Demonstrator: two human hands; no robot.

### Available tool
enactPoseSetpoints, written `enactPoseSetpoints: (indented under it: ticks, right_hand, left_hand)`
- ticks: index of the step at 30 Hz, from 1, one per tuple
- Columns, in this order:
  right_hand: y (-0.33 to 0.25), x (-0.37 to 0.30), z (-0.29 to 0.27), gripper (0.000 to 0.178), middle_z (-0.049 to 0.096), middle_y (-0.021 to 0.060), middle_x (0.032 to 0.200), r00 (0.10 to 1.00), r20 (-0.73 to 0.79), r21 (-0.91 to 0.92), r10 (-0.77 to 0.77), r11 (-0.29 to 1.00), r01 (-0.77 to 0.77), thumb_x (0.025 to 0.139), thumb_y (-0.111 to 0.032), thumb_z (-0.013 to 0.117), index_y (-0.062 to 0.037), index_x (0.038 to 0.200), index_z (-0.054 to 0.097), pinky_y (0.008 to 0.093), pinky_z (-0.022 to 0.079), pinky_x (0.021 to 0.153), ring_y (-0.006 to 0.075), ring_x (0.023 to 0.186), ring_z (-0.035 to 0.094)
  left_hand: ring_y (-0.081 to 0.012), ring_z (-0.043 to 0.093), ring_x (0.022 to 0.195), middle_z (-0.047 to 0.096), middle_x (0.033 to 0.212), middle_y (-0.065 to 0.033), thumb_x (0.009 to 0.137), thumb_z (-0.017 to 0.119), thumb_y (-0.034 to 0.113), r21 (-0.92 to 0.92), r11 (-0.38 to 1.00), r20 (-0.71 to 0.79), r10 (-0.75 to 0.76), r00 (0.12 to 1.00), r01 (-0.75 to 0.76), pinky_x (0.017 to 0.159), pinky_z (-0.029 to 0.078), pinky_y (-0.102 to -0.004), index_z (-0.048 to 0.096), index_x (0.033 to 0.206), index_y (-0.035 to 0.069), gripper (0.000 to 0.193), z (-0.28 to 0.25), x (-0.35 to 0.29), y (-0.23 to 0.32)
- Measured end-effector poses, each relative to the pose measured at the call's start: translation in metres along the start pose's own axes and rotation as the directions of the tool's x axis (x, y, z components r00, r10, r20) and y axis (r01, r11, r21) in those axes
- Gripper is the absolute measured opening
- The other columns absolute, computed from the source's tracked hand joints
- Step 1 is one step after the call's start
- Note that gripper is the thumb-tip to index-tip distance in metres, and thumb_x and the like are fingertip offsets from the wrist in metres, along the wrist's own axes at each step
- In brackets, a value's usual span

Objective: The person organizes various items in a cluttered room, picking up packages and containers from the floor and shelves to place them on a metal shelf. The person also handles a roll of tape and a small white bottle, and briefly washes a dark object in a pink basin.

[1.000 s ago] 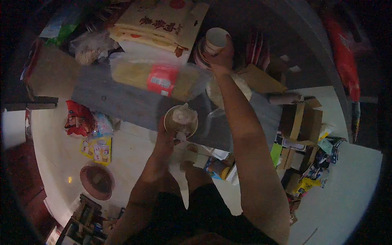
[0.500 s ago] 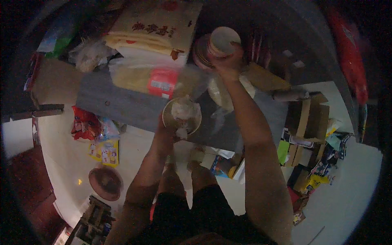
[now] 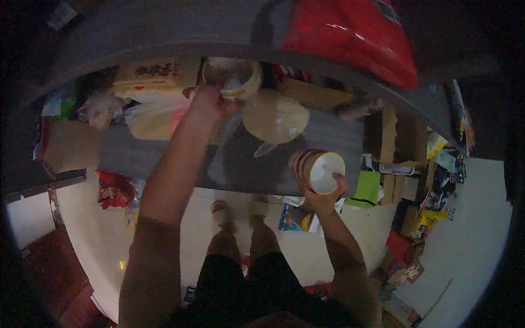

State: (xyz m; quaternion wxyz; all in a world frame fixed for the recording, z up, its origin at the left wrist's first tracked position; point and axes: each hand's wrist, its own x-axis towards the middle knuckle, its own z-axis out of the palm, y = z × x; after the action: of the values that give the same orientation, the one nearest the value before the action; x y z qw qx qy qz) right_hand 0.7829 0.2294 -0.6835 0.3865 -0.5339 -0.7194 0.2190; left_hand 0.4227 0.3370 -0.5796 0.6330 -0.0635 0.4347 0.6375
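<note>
While the left hand [image 3: 212,103] grips a pale bowl [image 3: 249,85] partly beneath the upper shelf [image 3: 175,27], the right hand [image 3: 324,198] holds a tilted, nested bowl stack [image 3: 318,171] near the front edge of the lower shelf [image 3: 235,169], handling being judged part-done, with 2 loads unreleased.

The scene is dim and grainy, its corners black, a red package [image 3: 350,41] glinting.

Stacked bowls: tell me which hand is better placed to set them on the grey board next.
Probably the right hand: it holds the stacked bowls by the near edge of the grey board, while the left hand is farther back, holding a separate bowl.
</note>
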Motion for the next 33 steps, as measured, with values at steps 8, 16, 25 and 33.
enactPoseSetpoints:
  ticks: [8,16,25,33]
  right_hand:
    - [-0.064,0.011,-0.028,0.095,0.030,0.0096,0.115,0.977,-0.088,0.007,-0.195,0.980,0.197,0.048,-0.012,0.085,-0.0156,0.116,0.020,0.0378,0.039,0.087,0.0252,0.105,0.041]
    - [-0.056,0.005,-0.041,0.095,0.029,0.0093,0.115,0.978,-0.131,0.092,-0.163,0.980,0.175,0.048,-0.009,0.085,-0.0166,0.115,0.018,0.0376,0.040,0.087,0.0254,0.104,0.043]
    - [-0.059,0.015,-0.051,0.094,0.029,0.0094,0.115,0.968,-0.147,-0.062,-0.205,0.978,0.197,0.049,-0.011,0.085,-0.0142,0.116,0.018,0.0367,0.042,0.085,0.0256,0.104,0.042]
    - [-0.022,0.049,-0.051,0.091,0.030,0.0096,0.115,0.963,-0.204,-0.132,-0.175,0.980,0.150,0.050,-0.011,0.083,-0.0125,0.117,0.021,0.0366,0.042,0.085,0.0264,0.104,0.043]
  left_hand:
    - [-0.0322,0.055,0.097,0.052,0.113,-0.0133,0.082,0.048,0.010,0.029,0.990,-0.035,0.136,0.990,-0.135,0.078,0.051,-0.0476,0.042,0.120,0.006,0.038,0.055,0.030,0.018]
    - [-0.0304,0.054,0.096,0.051,0.113,-0.0126,0.081,0.051,0.012,0.086,0.979,-0.032,0.189,0.981,-0.186,0.078,0.051,-0.0459,0.042,0.120,0.007,0.040,0.061,0.046,0.013]
    - [-0.0283,0.054,0.095,0.050,0.112,-0.0118,0.079,0.055,0.014,0.145,0.963,-0.019,0.231,0.973,-0.226,0.078,0.050,-0.0439,0.042,0.120,0.008,0.043,0.069,0.060,0.018]
    - [-0.0265,0.054,0.094,0.049,0.112,-0.0111,0.078,0.057,0.016,0.233,0.933,0.008,0.280,0.960,-0.274,0.078,0.049,-0.0422,0.042,0.120,0.008,0.045,0.050,0.068,0.019]
